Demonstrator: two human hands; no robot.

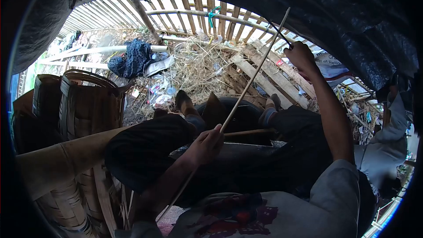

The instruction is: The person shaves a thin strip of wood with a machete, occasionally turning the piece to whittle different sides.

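Observation:
A long, thin bamboo strip [263, 56] slants across the view, from upper right down past my lap. My left hand [207, 144] is closed around it at about knee height, and the lower end runs on below my forearm. With the arm stretched forward, my right hand [300, 57] grips a slim dark knife [284, 38]. Its blade crosses the strip near the upper end. Between my legs, a dark round tub [233, 105] sits on the ground, with a short stick [249, 132] lying across in front of it.
Woven bamboo baskets [90, 101] stand at left beside a thick bamboo pole [66, 158]. Straw [198, 64], wooden planks [269, 75] and a dark blue cloth [134, 59] lie ahead, before a slatted fence [189, 13]. Another person's sleeve [392, 123] shows at right. Dark sheeting [343, 13] hangs overhead.

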